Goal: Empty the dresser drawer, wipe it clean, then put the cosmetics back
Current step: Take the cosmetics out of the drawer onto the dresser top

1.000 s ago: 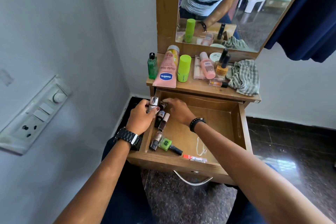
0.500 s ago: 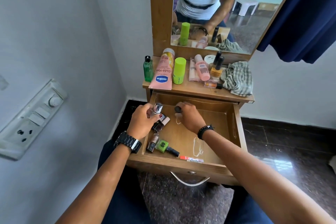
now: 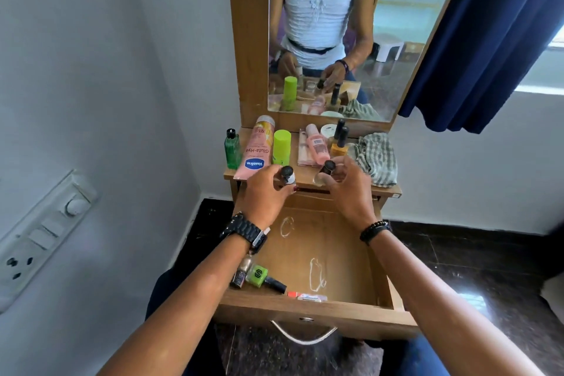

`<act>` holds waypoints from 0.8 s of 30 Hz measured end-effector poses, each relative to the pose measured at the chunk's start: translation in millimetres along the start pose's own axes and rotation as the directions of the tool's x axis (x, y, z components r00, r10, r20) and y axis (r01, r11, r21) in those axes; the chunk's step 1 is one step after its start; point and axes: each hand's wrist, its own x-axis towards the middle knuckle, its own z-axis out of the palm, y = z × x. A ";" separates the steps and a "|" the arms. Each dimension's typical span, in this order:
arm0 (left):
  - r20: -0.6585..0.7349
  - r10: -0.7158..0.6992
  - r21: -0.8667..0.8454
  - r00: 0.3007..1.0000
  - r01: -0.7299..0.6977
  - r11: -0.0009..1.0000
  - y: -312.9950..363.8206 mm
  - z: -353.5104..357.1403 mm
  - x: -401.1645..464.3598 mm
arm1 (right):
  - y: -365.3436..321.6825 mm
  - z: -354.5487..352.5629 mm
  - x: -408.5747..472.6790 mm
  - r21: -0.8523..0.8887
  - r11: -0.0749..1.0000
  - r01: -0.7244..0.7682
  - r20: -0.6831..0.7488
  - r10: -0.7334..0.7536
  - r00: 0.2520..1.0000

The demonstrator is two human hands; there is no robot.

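The wooden drawer [image 3: 308, 311] stands pulled out. In its front left corner lie a green nail polish bottle [image 3: 263, 276], a dark glittery bottle [image 3: 240, 274] and a small red-and-white stick [image 3: 307, 296]. White smears mark its floor. My left hand [image 3: 265, 195] grips small black-capped bottles [image 3: 287, 175] above the dresser top's front edge. My right hand [image 3: 348, 189] grips another small black-capped bottle [image 3: 326, 172] beside it. On the dresser top [image 3: 305, 175] stand a pink Vaseline tube [image 3: 255, 152], a green bottle [image 3: 232, 148], a lime cylinder [image 3: 281, 147], a pink bottle [image 3: 316, 143] and an amber bottle [image 3: 339, 143].
A striped cloth [image 3: 375, 157] lies on the dresser top's right end. The mirror [image 3: 341, 30] rises behind. A switch panel [image 3: 39, 238] sits on the left wall, close to the drawer. A blue curtain [image 3: 488, 33] hangs at the right. Dark tiled floor surrounds the dresser.
Both hands have lifted out of the drawer's back left corner, each with small bottles, and risen to the dresser top's front edge. The back of the drawer now lies bare.
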 end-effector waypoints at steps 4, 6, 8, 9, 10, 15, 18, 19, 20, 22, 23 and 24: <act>-0.006 0.040 0.021 0.999 -0.040 0.999 15.7 16.4 17.9 | 5.0 2.4 5.1 -0.051 0.997 0.052 -0.048 -0.055 0.997; -0.019 0.052 0.028 0.998 -0.052 0.998 21.7 24.1 26.6 | 7.9 2.3 5.2 -0.062 0.995 0.074 -0.065 -0.078 0.995; -0.026 0.065 0.025 0.998 -0.065 0.998 26.0 33.2 34.0 | 10.3 2.0 5.2 -0.071 0.993 0.094 -0.082 -0.100 0.992; -0.023 0.069 0.031 0.997 -0.068 0.997 27.7 37.1 36.4 | 11.3 2.6 5.2 -0.077 0.992 0.097 -0.091 -0.104 0.990; -0.020 0.072 0.037 0.997 -0.071 0.997 29.6 40.9 38.9 | 11.8 2.9 5.9 -0.086 0.991 0.099 -0.101 -0.108 0.989; 0.021 0.047 0.079 0.999 -0.049 0.996 26.6 56.9 43.1 | 14.9 5.8 9.0 -0.097 0.987 0.128 -0.115 -0.139 0.984; 0.056 0.042 0.070 0.998 -0.046 0.997 19.9 63.6 41.1 | 18.1 6.2 9.0 -0.072 0.990 0.124 -0.119 -0.132 0.984; 0.062 0.040 0.059 0.997 -0.044 0.997 18.0 64.7 40.4 | 19.1 6.2 8.5 -0.069 0.990 0.126 -0.122 -0.133 0.984; 0.064 0.038 0.056 0.997 -0.042 0.998 17.5 64.9 39.8 | 20.6 6.2 8.1 -0.070 0.989 0.127 -0.125 -0.135 0.983; 0.064 0.035 0.061 0.997 -0.039 0.997 17.0 64.8 39.1 | 24.6 6.7 7.1 -0.071 0.990 0.120 -0.132 -0.129 0.983; 0.061 0.034 0.051 0.998 -0.038 0.998 17.0 64.1 38.3 | 26.0 6.8 6.2 -0.065 0.991 0.116 -0.138 -0.124 0.983; 0.059 0.036 0.036 0.998 -0.038 0.999 16.8 63.2 37.0 | 27.5 7.0 4.9 -0.056 0.992 0.114 -0.147 -0.121 0.982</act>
